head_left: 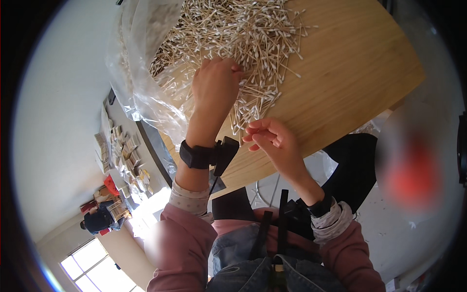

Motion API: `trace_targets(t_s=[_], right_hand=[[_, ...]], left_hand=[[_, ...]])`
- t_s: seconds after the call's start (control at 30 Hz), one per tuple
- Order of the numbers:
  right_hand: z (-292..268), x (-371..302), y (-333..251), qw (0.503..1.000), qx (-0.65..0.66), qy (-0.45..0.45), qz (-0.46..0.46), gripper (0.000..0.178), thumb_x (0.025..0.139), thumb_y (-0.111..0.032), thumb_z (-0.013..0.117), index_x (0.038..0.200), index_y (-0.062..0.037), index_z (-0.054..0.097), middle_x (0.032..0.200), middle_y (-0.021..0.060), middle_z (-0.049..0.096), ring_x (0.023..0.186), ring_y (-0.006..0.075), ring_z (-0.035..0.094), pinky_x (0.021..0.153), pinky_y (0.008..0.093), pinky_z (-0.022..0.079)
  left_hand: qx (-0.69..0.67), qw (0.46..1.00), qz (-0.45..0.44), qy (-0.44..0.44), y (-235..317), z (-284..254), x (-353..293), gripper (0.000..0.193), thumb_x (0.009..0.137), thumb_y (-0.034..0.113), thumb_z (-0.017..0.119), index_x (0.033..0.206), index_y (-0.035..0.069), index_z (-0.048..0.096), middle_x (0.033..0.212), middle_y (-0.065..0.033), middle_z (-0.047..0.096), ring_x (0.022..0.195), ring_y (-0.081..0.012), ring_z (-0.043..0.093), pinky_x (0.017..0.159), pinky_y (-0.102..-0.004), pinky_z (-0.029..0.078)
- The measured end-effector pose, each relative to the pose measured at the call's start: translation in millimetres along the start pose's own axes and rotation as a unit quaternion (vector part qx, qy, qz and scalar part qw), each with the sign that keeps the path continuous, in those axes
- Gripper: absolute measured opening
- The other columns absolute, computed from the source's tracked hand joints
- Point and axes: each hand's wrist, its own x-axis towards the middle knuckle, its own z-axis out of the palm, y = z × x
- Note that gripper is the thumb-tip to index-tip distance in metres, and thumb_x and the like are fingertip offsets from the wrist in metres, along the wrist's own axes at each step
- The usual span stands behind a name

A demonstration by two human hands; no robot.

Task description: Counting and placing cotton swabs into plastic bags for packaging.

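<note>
A large heap of cotton swabs (pixel 233 29), with pale wooden sticks and white tips, spreads over the far side of the wooden table (pixel 350 68). My left hand (pixel 216 85) rests over the heap's near part, back upward. Its fingers curl down among the swabs, and what they hold is hidden. Lower and to the right, my right hand (pixel 277 141) is at the near edge of the swabs. Its fingers are loosely bent with gaps between them, the fingertips beside a few swabs. A clear plastic bag (pixel 141 92) lies along the heap's left side.
Black bands with devices circle my left wrist (pixel 197 155) and right wrist (pixel 321 204). To the left, stacked bundles (pixel 124 151) lie on another surface. Farther off, a person in dark clothing (pixel 99 219) is near a window (pixel 97 265). A blurred red object (pixel 413 170) appears at right.
</note>
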Motion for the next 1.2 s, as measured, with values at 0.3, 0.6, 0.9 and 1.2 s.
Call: trace_targets(t_s=[0.3,0.6,0.9,1.2], right_hand=[[4.7,0.5,0.0,1.000,-0.011,-0.004,-0.002,0.019,0.102,-0.004,0.056,0.121,0.0016,0.057,0.118,0.0107,0.066,0.116,0.0196,0.066,0.097,0.0319,0.053],[6.2,5.1,0.6,0.999,-0.041,-0.010,-0.011,0.023,0.102,-0.002,0.058,0.124,0.0032,0.055,0.124,0.0129,0.063,0.123,0.0224,0.063,0.106,0.0343,0.049],[8.0,20.0,4.6,0.996,0.021,-0.001,-0.082,0.034,0.100,-0.005,0.062,0.132,0.0005,0.051,0.126,0.0123,0.065,0.118,0.0216,0.065,0.103,0.0333,0.051],[4.6,-1.5,-16.6,0.979,0.177,-0.067,0.071,0.053,0.110,-0.045,0.044,0.135,0.0013,0.051,0.125,0.0144,0.064,0.113,0.0201,0.067,0.087,0.0341,0.059]], left_hand=[[-0.051,0.994,-0.098,0.002,-10.3,-2.4,-9.3,0.016,0.088,0.023,0.069,0.091,0.009,0.076,0.089,-0.0121,0.073,0.093,-0.0352,0.067,0.082,-0.0463,0.052],[0.047,0.998,-0.034,-0.026,-4.2,-4.2,6.2,0.023,0.082,0.026,0.075,0.090,0.005,0.077,0.085,-0.0125,0.073,0.083,-0.0298,0.071,0.074,-0.0411,0.054],[-0.077,0.993,-0.055,0.076,-7.9,-4.4,2.8,0.017,0.080,0.023,0.075,0.084,0.007,0.075,0.084,-0.0110,0.065,0.088,-0.0300,0.064,0.078,-0.0439,0.050],[-0.182,0.980,-0.026,0.079,43.6,-23.8,-111.3,0.012,0.077,0.004,0.078,0.083,0.005,0.068,0.080,-0.0058,0.058,0.077,-0.0226,0.057,0.069,-0.0361,0.048]])
